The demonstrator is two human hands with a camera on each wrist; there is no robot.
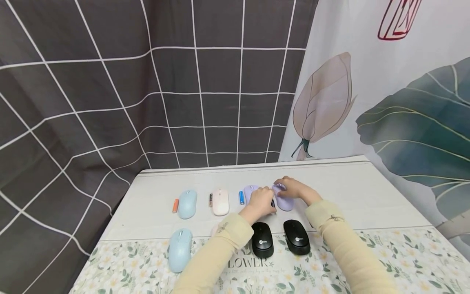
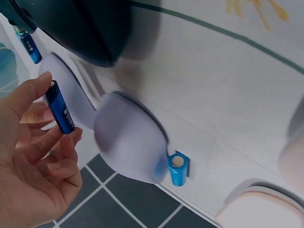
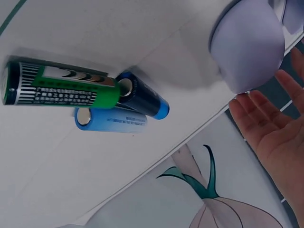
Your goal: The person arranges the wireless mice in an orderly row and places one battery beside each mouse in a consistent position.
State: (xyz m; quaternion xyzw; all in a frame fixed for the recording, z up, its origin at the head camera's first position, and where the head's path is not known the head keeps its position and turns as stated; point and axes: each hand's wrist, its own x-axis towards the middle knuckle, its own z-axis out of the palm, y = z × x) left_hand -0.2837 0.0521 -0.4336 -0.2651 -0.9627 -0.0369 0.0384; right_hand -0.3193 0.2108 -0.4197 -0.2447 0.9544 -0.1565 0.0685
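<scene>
My left hand [image 1: 261, 201] pinches a dark blue battery [image 2: 60, 107] between thumb and fingers, just above the table between two purple mice. At the far end of the right purple mouse [image 1: 285, 203], my right hand [image 1: 295, 190] touches its edge with fingers fairly straight. The left purple mouse [image 2: 130, 137] lies beside my left hand, which partly covers it in the head view. A bright blue battery [image 1: 241, 197] stands along that mouse's left side. Near my right wrist lie a green battery [image 3: 61, 85], a dark blue one [image 3: 142, 95] and a light blue one [image 3: 111, 119].
A white mouse [image 1: 220, 202] with a dark battery [image 1: 211, 200] sits farther left, then a blue mouse [image 1: 187, 204] with an orange battery [image 1: 175, 206]. Closer are another blue mouse [image 1: 180, 250] and two black mice [image 1: 262, 240]. My left sleeve mostly hides a pale object.
</scene>
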